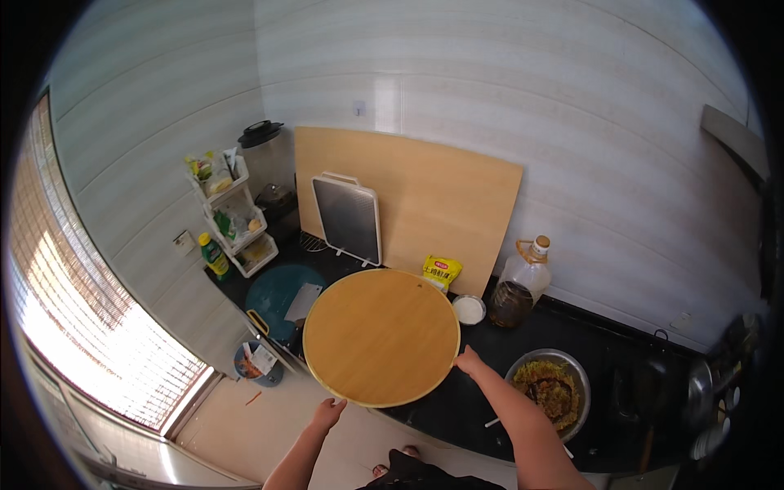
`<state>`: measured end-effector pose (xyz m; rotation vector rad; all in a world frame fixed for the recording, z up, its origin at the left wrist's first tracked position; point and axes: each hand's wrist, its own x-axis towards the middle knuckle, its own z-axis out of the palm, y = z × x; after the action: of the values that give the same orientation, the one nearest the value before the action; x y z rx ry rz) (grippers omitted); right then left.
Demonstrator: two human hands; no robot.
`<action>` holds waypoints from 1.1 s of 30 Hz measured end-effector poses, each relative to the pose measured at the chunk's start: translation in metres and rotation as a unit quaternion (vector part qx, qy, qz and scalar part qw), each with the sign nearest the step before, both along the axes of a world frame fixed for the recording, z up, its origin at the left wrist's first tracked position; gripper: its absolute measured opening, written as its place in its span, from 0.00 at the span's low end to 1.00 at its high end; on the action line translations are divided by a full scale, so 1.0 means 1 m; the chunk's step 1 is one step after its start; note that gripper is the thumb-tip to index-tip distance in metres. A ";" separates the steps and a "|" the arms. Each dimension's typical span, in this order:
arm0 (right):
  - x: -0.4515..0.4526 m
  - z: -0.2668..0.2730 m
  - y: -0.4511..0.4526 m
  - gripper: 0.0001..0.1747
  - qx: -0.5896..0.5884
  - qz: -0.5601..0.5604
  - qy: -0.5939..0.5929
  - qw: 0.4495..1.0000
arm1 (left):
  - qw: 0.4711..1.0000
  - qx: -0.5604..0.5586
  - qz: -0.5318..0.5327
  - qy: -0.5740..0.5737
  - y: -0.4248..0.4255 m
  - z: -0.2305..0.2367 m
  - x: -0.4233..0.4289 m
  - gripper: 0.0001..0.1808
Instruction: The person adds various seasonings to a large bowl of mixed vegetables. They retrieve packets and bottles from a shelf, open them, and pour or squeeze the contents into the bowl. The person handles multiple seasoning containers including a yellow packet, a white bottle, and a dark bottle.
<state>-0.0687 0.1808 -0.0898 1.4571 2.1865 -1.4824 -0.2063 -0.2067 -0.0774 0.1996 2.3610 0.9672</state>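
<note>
A large round wooden board [381, 337] with a pale rim fills the middle of the view, over the front of the black countertop [465, 392]. My left hand [329, 413] grips its near edge at the lower left. On the right edge, my right hand [469, 361] has hold of the rim. The fingers of both hands are partly hidden beneath the board. Just behind the board are a yellow packet [441, 272] and a small bowl of white powder [470, 310]. A steel basin [582, 373] of chopped filling sits beside my right forearm, which covers part of it.
A cleaver [304, 301] lies on a green round chopping board [263, 294] at the left. A waste bin [269, 375] stands below. Against the wall lean a wooden panel [441, 196] and a framed tray [346, 217]. An oil jug [520, 288] and a wok [652, 380] are rightward.
</note>
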 end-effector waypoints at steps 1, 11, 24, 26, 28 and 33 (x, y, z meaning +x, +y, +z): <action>-0.005 0.010 -0.009 0.52 0.022 0.008 -0.010 1.000 | 0.999 0.023 0.004 -0.027 0.001 -0.017 -0.014 0.33; -0.002 -0.012 -0.010 0.21 -0.211 0.129 -0.019 0.969 | 0.933 0.164 0.276 -0.161 -0.005 -0.065 -0.090 0.14; -0.145 -0.104 0.142 0.15 0.130 -0.084 0.213 0.965 | 0.921 0.144 0.333 -0.144 -0.041 -0.057 -0.139 0.17; -0.176 -0.110 0.141 0.19 0.043 -0.143 0.191 0.970 | 0.922 0.140 0.330 -0.149 -0.048 -0.063 -0.142 0.17; -0.197 -0.100 0.127 0.21 0.028 -0.189 0.166 0.968 | 0.922 0.127 0.331 -0.153 -0.052 -0.065 -0.142 0.18; -0.200 -0.065 0.093 0.21 0.178 -0.156 0.145 0.961 | 0.925 0.101 0.336 -0.146 -0.047 -0.054 -0.136 0.18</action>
<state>-0.2684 0.2739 -0.1545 1.8780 2.6042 -1.5364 -0.3420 -0.2533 -0.1312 -0.6805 2.0638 1.4348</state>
